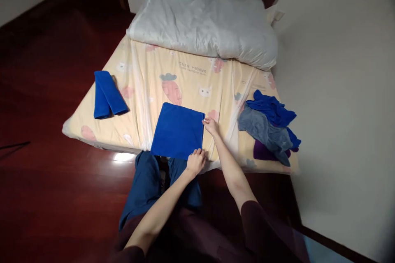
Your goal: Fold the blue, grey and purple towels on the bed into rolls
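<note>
A blue towel (177,131) lies flat in a near-square shape at the front edge of the bed. At its near right corner, my left hand (196,162) has its fingers curled down onto the edge. My right hand (211,125) pinches the same towel at the far right corner, thumb and forefinger together. The right side of the towel runs between both hands. Off to the left, two rolled or folded blue towels (108,93) rest against each other at an angle.
The bed (191,86) has a yellow patterned sheet. A crumpled pile of blue, grey and purple cloths (267,125) lies at its right, near the white wall (339,90). A bunched pale grey quilt (200,18) covers the far end. Dark red floor (46,189) extends left.
</note>
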Available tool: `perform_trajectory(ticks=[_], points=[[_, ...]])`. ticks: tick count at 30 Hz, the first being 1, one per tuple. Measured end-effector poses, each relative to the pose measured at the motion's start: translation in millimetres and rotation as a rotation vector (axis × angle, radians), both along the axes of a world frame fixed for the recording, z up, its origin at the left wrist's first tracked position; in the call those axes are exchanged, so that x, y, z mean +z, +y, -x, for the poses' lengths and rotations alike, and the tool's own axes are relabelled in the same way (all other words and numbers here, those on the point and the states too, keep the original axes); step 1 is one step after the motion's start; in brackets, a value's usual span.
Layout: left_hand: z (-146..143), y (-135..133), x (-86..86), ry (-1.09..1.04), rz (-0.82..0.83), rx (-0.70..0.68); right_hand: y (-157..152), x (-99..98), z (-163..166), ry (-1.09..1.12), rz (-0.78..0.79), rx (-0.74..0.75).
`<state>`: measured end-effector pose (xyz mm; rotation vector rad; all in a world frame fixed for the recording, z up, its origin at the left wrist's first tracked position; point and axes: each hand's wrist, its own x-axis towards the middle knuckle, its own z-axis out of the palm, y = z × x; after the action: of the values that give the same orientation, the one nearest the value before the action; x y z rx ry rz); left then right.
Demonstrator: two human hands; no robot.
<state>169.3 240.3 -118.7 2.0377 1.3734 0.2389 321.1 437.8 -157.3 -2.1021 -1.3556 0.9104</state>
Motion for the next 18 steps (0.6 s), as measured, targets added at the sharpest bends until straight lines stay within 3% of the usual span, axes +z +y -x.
perform_trajectory(ticks=[6,14,18], points=[[-14,34,-13.1,0.048,-0.008,-0.010,48,-25.6,-4,-0.038,-0.046,0.013],[-21,52,-7.0,0.117,0.134,0.028,47,-38.1,-8,0.143,-0.154,-0.119],[-19,52,-2.6,0.109,0.099,0.026,49,-32.7,-11,0.079,-0.236,-0.122]])
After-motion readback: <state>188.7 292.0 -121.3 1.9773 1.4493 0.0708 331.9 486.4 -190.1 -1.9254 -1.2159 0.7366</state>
